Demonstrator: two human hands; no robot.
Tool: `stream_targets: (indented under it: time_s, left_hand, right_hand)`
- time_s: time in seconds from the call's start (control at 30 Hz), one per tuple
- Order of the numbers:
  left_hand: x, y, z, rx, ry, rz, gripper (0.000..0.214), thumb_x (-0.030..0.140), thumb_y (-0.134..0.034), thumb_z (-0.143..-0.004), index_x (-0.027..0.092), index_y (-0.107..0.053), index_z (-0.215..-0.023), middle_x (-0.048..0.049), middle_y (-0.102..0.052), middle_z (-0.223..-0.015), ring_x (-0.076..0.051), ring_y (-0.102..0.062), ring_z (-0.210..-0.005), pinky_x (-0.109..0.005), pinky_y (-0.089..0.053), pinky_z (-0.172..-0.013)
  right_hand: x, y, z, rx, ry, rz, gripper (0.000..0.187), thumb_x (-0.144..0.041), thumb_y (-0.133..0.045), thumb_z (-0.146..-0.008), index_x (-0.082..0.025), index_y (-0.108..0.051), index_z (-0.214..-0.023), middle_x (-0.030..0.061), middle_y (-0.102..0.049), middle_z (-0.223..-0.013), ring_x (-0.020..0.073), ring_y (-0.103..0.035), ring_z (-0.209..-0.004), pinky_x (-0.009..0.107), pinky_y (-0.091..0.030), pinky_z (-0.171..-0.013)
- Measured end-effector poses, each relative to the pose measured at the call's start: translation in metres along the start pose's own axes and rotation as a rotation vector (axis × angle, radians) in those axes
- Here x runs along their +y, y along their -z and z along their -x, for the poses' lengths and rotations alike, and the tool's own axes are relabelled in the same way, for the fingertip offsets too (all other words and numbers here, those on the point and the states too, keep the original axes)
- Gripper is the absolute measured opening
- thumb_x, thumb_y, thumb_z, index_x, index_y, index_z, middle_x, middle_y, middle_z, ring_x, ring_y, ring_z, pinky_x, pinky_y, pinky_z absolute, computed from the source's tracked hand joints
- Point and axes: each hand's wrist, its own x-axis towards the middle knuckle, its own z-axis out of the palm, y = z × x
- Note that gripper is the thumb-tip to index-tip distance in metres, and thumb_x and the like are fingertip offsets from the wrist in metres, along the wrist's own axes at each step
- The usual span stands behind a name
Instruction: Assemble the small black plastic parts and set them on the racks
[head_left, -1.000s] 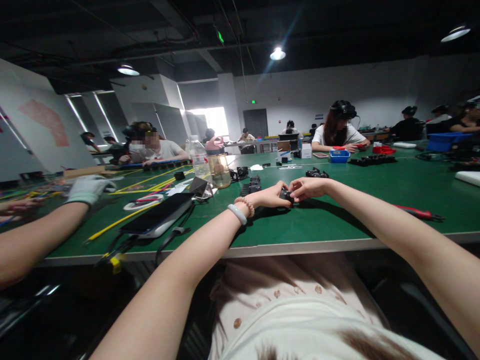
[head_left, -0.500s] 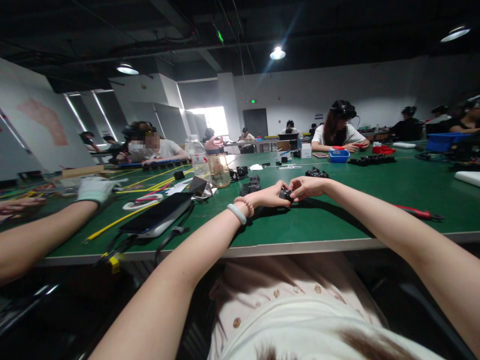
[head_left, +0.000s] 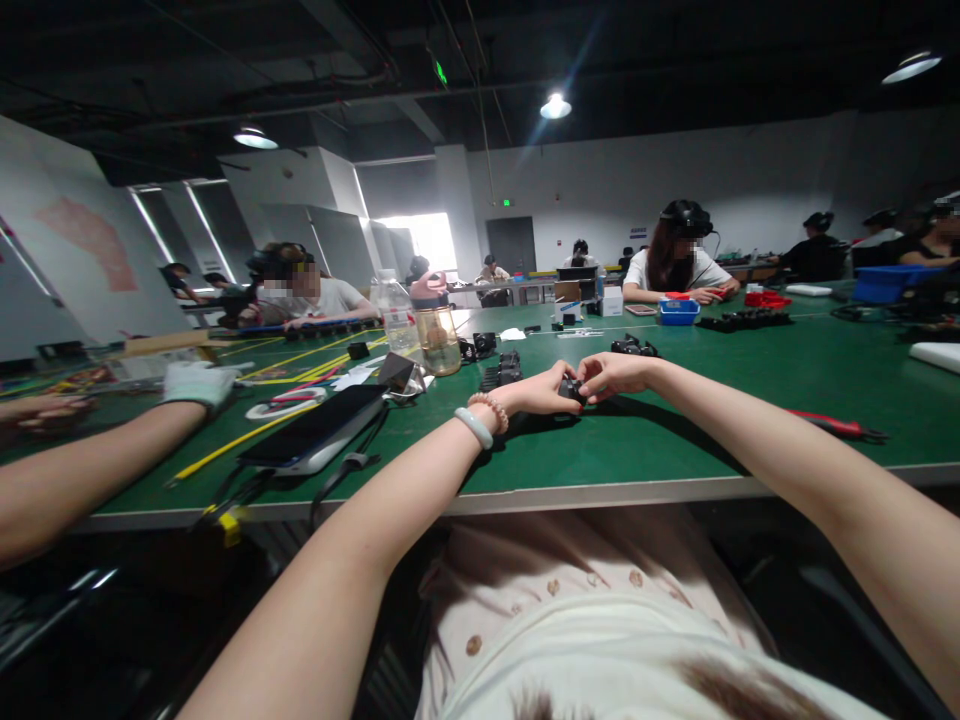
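Between my two hands, just above the green table, is a small black part (head_left: 572,388); its exact kind is too small to make out. My left hand (head_left: 546,391), with a bead bracelet and a pale bangle on the wrist, grips it from the left. The fingertips of my right hand (head_left: 611,375) pinch its right side. Left of my hands stands a row of black parts (head_left: 502,370). Another cluster of black parts (head_left: 634,346) lies just behind my right hand.
A phone on a white power bank (head_left: 322,430) with cables lies left, near a brown bottle (head_left: 437,340). Red-handled pliers (head_left: 836,426) rest at right. A co-worker's gloved hand (head_left: 199,386) is at far left. A blue bin (head_left: 679,312) stands before a person opposite.
My hands and the black part stay almost still. The co-worker's gloved hand at the left has shifted slightly.
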Motion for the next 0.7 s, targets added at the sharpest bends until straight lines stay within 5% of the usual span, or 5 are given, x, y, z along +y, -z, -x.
stream_targets:
  time_s: [0.7]
  left_hand:
    - [-0.0034,-0.0014,-0.0015,0.006,-0.021,-0.013,0.057,0.043,-0.057,-0.056,0.016,-0.036,-0.102,-0.0021,-0.049,-0.090,-0.015,-0.049,-0.078,-0.024,-0.038,-0.064]
  right_hand:
    - [0.0017,0.0028,-0.0010,-0.037,-0.055,-0.056,0.024,-0.023,-0.065,-0.062,-0.011,-0.053,-0.079,0.0009,-0.058,-0.067,0.0077,-0.057,-0.064,0.022,-0.049,-0.068]
